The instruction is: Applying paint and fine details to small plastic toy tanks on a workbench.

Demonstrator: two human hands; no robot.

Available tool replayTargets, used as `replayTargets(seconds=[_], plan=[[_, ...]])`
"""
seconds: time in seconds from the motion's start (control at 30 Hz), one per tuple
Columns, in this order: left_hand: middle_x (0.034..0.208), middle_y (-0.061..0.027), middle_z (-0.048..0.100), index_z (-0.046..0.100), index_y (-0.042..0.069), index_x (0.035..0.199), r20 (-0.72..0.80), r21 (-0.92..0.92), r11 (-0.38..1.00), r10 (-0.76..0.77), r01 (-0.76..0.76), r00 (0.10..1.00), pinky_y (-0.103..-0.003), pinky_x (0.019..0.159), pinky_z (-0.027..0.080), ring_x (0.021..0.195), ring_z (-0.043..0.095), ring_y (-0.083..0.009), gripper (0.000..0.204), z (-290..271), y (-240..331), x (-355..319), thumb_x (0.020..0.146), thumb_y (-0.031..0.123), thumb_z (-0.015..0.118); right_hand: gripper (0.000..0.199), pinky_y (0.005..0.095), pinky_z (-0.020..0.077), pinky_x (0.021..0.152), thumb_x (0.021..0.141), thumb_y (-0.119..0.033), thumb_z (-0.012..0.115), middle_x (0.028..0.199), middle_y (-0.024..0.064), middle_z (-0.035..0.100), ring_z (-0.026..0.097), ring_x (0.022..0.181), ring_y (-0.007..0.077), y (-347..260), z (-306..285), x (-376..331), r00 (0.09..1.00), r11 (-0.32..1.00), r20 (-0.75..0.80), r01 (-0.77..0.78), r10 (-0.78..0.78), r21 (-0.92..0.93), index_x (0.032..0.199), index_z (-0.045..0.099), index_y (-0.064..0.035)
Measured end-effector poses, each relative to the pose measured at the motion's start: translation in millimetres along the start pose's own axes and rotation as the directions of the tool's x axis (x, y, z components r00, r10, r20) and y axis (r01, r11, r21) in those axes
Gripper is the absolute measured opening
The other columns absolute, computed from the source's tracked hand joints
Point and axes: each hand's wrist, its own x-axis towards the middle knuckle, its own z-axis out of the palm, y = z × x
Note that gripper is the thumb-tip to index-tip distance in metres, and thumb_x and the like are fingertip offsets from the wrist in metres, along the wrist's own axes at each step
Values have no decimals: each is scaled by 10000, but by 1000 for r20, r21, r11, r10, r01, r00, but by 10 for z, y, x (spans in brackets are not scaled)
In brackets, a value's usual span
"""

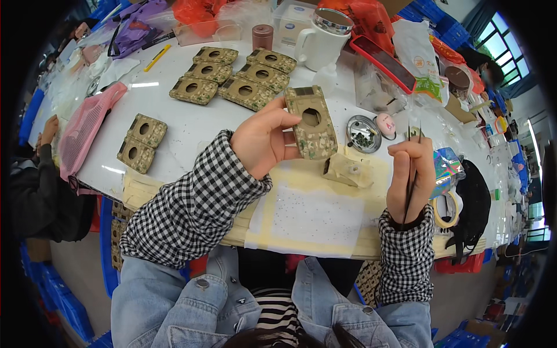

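Observation:
My left hand (264,136) grips a camouflage-painted model tank hull (320,138) by its left edge, thumb near the round hole in its top. The hull is raised and tilted over the table. In my right hand (413,177) is a pair of dark tweezers (411,200), tips pointing up and away from me. A small green piece seems to be near the tips, too small to name. Between the hands lies a round metal dish (351,136) of small dark green bits. A tan, tape-covered block (351,171) stands just beyond the white paper sheet (304,217).
Several matching hulls (246,93) sit in rows at the far left, and two more (133,153) stand nearer. A white mug (325,46), a red-cased phone (383,64) and a tape roll (445,209) are around. Another person's hand (50,130) is at the left.

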Motion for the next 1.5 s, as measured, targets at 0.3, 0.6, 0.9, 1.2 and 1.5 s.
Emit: replayTargets(seconds=[0.3,0.6,0.9,1.2,1.5], plan=[[1224,-131,519,324,0,1307,56,69,996,58,-62,997,-393,975,476,1120,553,-244,393,163,122,202,963,153,435,15,289,394,636,844,-17,590,749,87,549,496,688,207,-145,-84,265,999,998,12,36,-36,56,835,601,-13],[1223,-165,535,404,-2,1266,88,-157,986,63,-49,994,-393,992,472,1120,556,-254,367,14,2,224,997,247,382,58,303,421,632,809,8,620,742,99,555,533,698,232,24,-57,135,996,1000,94,-9,6,28,860,639,-14],[1229,-154,529,403,-3,1257,-25,-162,986,38,-41,999,-386,988,477,1129,550,-266,354,50,-7,157,996,234,384,157,336,445,608,703,-15,716,718,90,539,539,684,254,4,-32,121,966,993,258,60,-33,-100,840,643,-30],[1201,-182,533,395,-31,1235,-106,-223,974,13,-36,994,-375,971,493,1135,542,-293,369,-23,-18,180,985,240,409,160,337,454,604,693,-42,733,721,90,566,557,685,255,46,-33,107,961,996,276,44,-21,-78,828,648,-34],[1214,-225,519,381,-65,1243,-122,-230,973,0,-28,993,-367,986,486,1175,506,-353,411,-17,-21,193,995,263,373,145,333,452,598,697,-62,737,716,85,565,556,678,248,91,-34,69,963,997,268,39,-20,-68,810,650,-38]])
